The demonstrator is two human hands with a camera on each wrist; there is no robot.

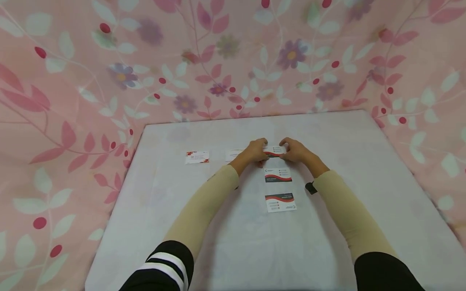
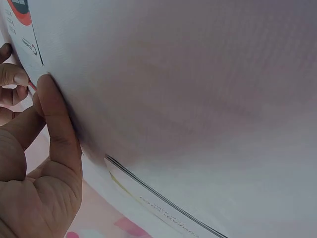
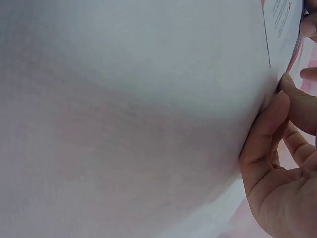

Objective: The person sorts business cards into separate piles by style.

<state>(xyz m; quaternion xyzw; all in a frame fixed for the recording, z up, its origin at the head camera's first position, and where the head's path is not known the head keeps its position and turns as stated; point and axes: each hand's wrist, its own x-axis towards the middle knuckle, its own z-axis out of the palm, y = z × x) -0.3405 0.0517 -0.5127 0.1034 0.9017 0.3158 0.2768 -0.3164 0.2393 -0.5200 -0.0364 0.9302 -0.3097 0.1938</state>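
My left hand (image 1: 253, 151) and right hand (image 1: 296, 152) are at opposite short ends of a business card (image 1: 274, 150) with a dark and red wave, pinching it between thumb and fingers. It lies flat near the back of the white table. Below it, toward me, is a matching card (image 1: 278, 175), and nearer still a third card (image 1: 280, 203) turned the other way round. In the left wrist view the fingertips (image 2: 47, 87) meet at the held card's end. The right wrist view shows the thumb and finger (image 3: 277, 106) together at its other end, fingers hiding most of it.
Left of my left hand a pale card (image 1: 233, 154) is partly covered by that hand. Farther left lies a white card with orange-red corners (image 1: 197, 157). A pink floral cloth (image 1: 225, 60) hangs behind the white table (image 1: 174, 194).
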